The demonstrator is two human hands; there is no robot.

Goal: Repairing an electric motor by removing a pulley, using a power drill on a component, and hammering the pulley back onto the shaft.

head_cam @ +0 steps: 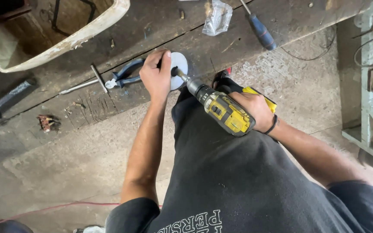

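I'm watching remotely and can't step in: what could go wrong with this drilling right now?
The left hand alone pins the white disc, fingers close to the drill tip; if the bit grabs, the disc may spin into them. The right hand holds the drill single-handed, so it could twist. Pliers lie close beside the hand.

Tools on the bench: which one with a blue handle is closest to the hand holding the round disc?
The blue-handled pliers, lying right beside the left hand on the white disc. The blue-handled screwdriver lies farther off, near the plastic bag.
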